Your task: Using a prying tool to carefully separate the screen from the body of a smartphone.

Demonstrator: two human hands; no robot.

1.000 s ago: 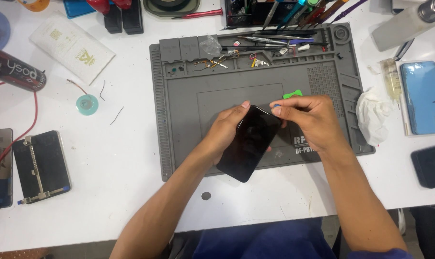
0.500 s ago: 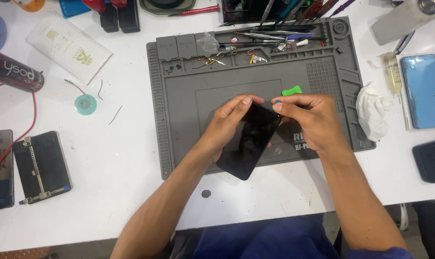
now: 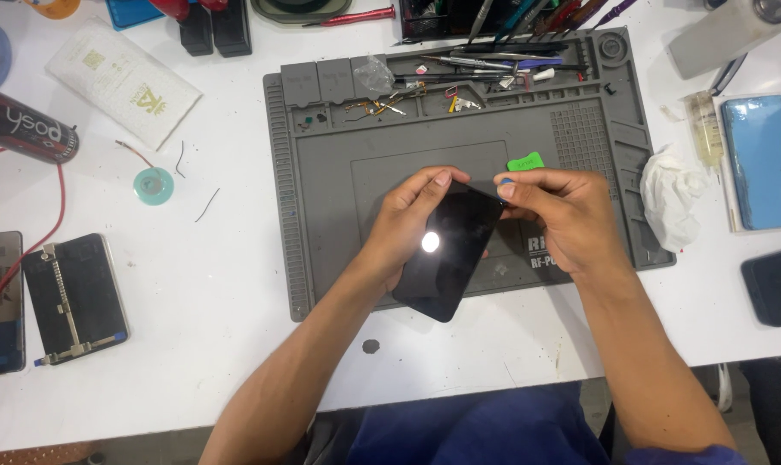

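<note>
A black phone (image 3: pixel 449 250) with a glossy dark screen is tilted over the grey work mat (image 3: pixel 321 189). My left hand (image 3: pixel 407 215) grips its left edge, thumb near the top corner. My right hand (image 3: pixel 562 215) is at the phone's upper right corner, fingers pinched around a small blue pick (image 3: pixel 504 182) against the edge. A small green pick (image 3: pixel 524 162) lies on the mat just behind my right hand.
The mat's back trays hold tweezers, screws and small parts (image 3: pixel 459 82). Left: a dark spray can (image 3: pixel 20 125), white packet (image 3: pixel 123 82), teal tape roll (image 3: pixel 154 185), clamped phone (image 3: pixel 74 297). Right: crumpled tissue (image 3: pixel 674 194), blue phone back (image 3: pixel 765 159), dark phone (image 3: pixel 773 284).
The phone and both hands stay in much the same place. My right hand's fingers have shifted slightly along the phone's upper right corner.
</note>
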